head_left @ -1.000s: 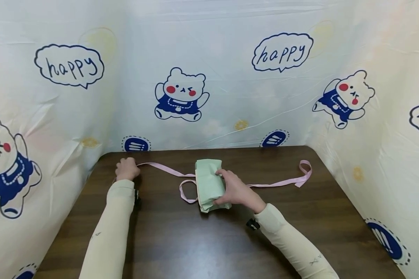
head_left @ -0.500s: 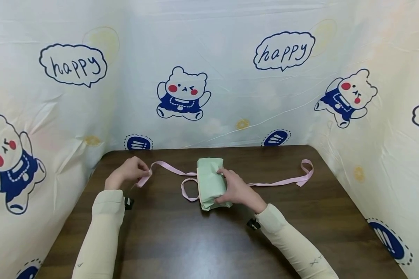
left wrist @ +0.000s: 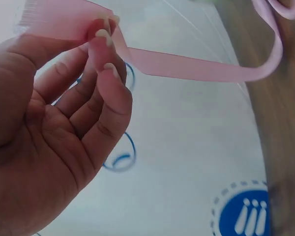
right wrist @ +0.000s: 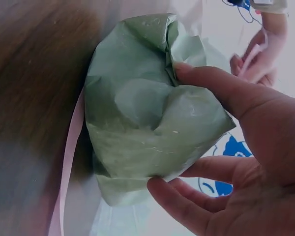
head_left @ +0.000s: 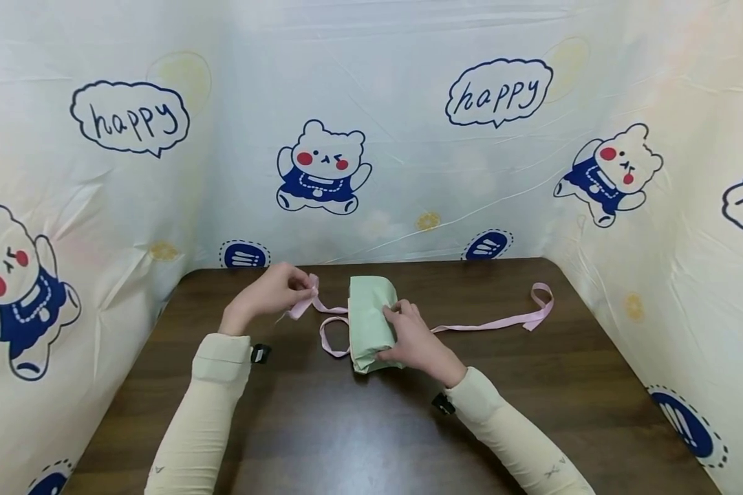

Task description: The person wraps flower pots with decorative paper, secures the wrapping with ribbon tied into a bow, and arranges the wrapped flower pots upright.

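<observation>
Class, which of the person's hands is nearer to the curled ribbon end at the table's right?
Right: the right hand grips the green bundle, left of the curled ribbon end. The left hand is farther, beyond the bundle, pinching pink ribbon.

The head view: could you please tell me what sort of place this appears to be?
Probably a small tabletop recording booth: a dark brown wood-grained table, pale bear-printed sheets hung on three sides, and small black box-like devices at both wrists.

soft glare pools on the wooden tabletop [head_left: 359, 433]; wrist views look hazy, the printed sheet [left wrist: 187, 123] partly washed out.
</observation>
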Tool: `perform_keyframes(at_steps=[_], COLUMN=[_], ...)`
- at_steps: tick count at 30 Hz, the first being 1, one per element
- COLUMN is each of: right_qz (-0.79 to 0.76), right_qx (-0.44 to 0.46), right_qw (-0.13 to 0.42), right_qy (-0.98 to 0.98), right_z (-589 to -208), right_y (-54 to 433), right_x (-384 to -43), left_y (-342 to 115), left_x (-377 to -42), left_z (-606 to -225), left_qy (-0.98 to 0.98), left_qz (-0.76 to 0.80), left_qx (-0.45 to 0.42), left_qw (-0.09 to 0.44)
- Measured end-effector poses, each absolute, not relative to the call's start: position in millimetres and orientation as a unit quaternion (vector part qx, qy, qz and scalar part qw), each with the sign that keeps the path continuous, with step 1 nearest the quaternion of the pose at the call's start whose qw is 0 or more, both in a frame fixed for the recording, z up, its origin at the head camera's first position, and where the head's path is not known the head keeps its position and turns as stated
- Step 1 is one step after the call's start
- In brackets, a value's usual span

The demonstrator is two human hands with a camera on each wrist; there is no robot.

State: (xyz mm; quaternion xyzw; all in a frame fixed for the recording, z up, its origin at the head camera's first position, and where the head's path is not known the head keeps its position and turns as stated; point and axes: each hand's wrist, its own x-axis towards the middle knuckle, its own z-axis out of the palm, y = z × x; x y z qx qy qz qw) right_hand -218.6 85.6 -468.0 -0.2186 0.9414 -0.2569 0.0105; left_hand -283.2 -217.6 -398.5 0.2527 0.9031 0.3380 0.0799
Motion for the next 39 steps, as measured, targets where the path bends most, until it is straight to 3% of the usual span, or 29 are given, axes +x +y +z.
perform_keyframes(at_steps=[7, 12, 27, 35, 39], right_qz=[-0.161, -0.042, 0.045, 0.099, 0.105], right_qx=[-0.271, -0.313, -0.314, -0.303, -0.296], right_qw=[-0.007, -0.070, -0.141, -0.218, -0.221], right_qy=[0.949, 0.946, 0.938, 0.922, 0.923], right_z=[-459, -456, -457, -464, -464], right_y=[76, 70, 59, 54, 53], right_x=[-208, -200, -196, -190, -188], left_y=[-190, -178, -124, -72, -41], left_x=[-282, -283, -278, -273, -267], left_z=[-389, -385, -366, -339, -321], left_qy=[0.886, 0.881, 0.867, 0.846, 0.841], left_qz=[0.355, 0.359, 0.339, 0.319, 0.298], left_qx=[0.290, 0.300, 0.363, 0.425, 0.448], left_qw=[0.072, 0.067, 0.034, 0.041, 0.046])
